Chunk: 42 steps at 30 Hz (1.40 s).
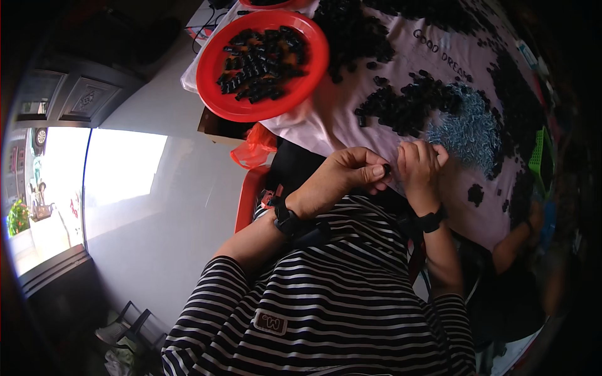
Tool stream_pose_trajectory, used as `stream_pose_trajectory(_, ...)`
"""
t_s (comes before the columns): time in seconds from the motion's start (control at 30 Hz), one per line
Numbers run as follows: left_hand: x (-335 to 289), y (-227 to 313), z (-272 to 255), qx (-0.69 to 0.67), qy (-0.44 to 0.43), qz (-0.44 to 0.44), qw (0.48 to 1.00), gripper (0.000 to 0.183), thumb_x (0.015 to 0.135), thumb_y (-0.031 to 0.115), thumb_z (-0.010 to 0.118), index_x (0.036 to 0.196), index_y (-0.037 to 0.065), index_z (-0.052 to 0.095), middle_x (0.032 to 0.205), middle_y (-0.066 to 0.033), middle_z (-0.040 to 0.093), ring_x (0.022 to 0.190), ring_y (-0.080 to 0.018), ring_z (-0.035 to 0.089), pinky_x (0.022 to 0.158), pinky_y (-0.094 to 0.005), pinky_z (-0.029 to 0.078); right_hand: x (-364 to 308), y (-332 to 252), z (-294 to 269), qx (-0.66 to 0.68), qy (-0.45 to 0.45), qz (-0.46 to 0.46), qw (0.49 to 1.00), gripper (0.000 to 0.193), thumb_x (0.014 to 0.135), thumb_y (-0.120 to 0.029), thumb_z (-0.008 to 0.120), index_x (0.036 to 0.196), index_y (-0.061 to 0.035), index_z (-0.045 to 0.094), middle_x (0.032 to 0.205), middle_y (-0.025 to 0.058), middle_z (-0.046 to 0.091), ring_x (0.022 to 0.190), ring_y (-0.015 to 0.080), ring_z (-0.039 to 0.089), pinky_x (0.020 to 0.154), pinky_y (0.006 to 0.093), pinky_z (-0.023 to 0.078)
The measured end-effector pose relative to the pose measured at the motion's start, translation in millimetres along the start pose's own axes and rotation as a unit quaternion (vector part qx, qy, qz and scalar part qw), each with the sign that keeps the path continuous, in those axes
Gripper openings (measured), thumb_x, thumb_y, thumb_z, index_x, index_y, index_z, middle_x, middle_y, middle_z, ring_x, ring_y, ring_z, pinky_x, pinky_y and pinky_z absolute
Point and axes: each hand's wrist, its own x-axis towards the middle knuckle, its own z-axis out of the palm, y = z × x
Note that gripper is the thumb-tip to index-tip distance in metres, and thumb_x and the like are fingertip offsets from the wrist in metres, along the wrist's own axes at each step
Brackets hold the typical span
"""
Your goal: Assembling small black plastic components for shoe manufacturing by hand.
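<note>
Between the thumb and forefinger of my left hand [351, 172] is a small black round piece [386, 169]. Close beside it is my right hand [420, 164], its fingers curled in; whatever they pinch is hidden. Both hands are over the near edge of a pale pink cloth [338, 122] covering the table. Just beyond them lies a loose heap of small black pieces [401, 106]. Touching that heap on its right is a pile of thin blue-grey pieces [467, 135]. A red round tray [210, 78] at the far left carries many short black ridged parts [257, 66].
More black pieces [351, 37] are heaped at the back and along the right side. A green basket [539, 153] stands at the right edge. Another person's arm [517, 244] rests at the right. A red plastic bag [254, 147] hangs below the tray, beside a red chair [246, 200].
</note>
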Motion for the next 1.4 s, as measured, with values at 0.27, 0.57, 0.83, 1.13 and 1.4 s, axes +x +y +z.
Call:
stream_pose_trajectory(0.27,-3.7,3.9,3.3,0.001,0.019,-0.006,1.0,0.027,0.1,0.024,0.071,0.114,0.001,0.069,0.1,-0.0055,0.074,0.089,-0.012,0.07,0.085,-0.0272,0.057,0.3,0.6,-7.9,0.033,-0.051,0.0,0.998,0.016,0.091,-0.013,0.072,0.106,-0.01,0.067,0.092,0.0043,0.06,0.091,0.0236,0.062,0.094,0.0439,0.038)
stream_pose_trajectory(0.57,-2.4,0.1,5.4,0.039,0.017,0.037,0.998,0.025,0.1,0.018,0.071,0.116,0.0,0.069,0.101,-0.0043,0.074,0.092,-0.0102,0.068,0.087,-0.0258,0.056,18.7,-36.9,-64.9,0.216,0.013,0.037,0.976,0.01,0.098,-0.009,0.066,0.107,-0.0084,0.071,0.089,0.0017,0.063,0.084,0.0182,0.059,0.095,0.0371,0.036)
stream_pose_trajectory(0.83,-3.2,1.9,10.8,0.131,0.038,0.061,0.989,0.024,0.099,0.015,0.072,0.116,-0.002,0.069,0.105,-0.0021,0.072,0.097,-0.0077,0.066,0.089,-0.0243,0.054,13.9,-42.5,-63.5,0.154,0.013,-0.001,0.988,0.013,0.094,-0.009,0.071,0.107,-0.0081,0.071,0.092,0.001,0.066,0.088,0.0176,0.06,0.098,0.0412,0.036)
stream_pose_trajectory(1.13,-6.7,4.7,13.8,0.065,0.048,0.033,0.996,0.026,0.099,0.017,0.072,0.114,-0.004,0.07,0.105,-0.0042,0.073,0.097,-0.0094,0.067,0.089,-0.0251,0.054,15.5,-49.5,-72.8,0.1,-0.021,-0.042,0.994,0.026,0.088,-0.012,0.075,0.112,-0.0065,0.068,0.096,0.0025,0.064,0.09,0.0183,0.063,0.103,0.0463,0.035)
stream_pose_trajectory(1.4,-3.6,4.7,19.5,0.017,0.053,0.017,0.998,0.024,0.1,0.018,0.071,0.109,-0.004,0.072,0.098,-0.0035,0.073,0.092,-0.0085,0.067,0.086,-0.0251,0.054,11.3,-54.5,-72.0,0.031,-0.038,-0.033,0.998,0.038,0.08,-0.016,0.082,0.112,-0.006,0.065,0.095,0.0023,0.058,0.089,0.0174,0.062,0.108,0.0487,0.032)
